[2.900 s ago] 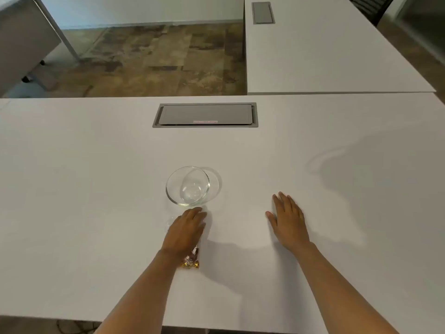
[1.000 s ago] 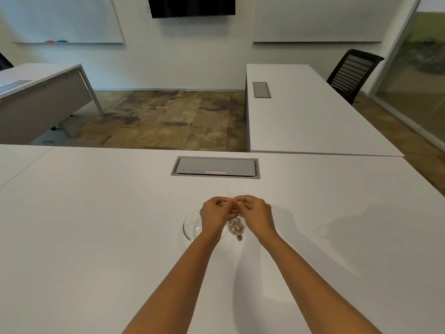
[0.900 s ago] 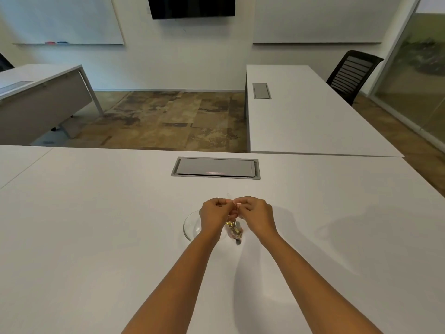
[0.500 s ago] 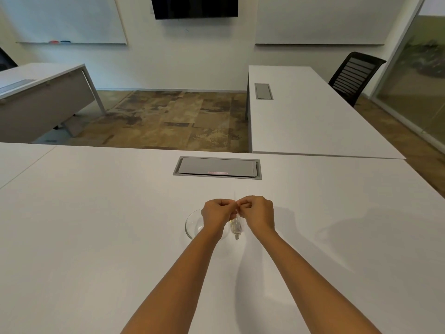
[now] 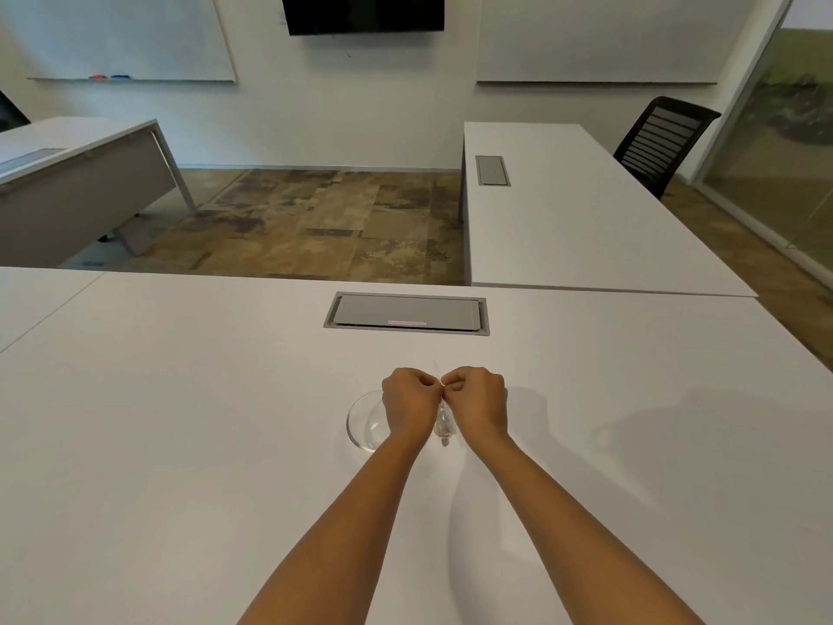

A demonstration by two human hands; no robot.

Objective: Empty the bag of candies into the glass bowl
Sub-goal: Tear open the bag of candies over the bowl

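A small clear bag of candies (image 5: 444,427) hangs between my two hands, above the white table (image 5: 180,444). My left hand (image 5: 410,406) and my right hand (image 5: 478,403) each pinch the bag's top edge, knuckles almost touching. The wrapped candies sit bunched at the bag's bottom. The glass bowl (image 5: 363,424) stands on the table just left of the bag, and my left hand and wrist hide its right half. Whether the bag's top is open cannot be told.
A grey cable hatch (image 5: 405,311) is set into the table beyond my hands. A second white desk (image 5: 563,209) joins at the far right, with a black chair (image 5: 662,142) behind it. Another desk (image 5: 67,173) stands at the far left.
Since 2.9 s ago both hands have lifted the bag off the table and hold it beside the bowl. Over the last second the hands have hardly moved, and the bag has turned slightly.
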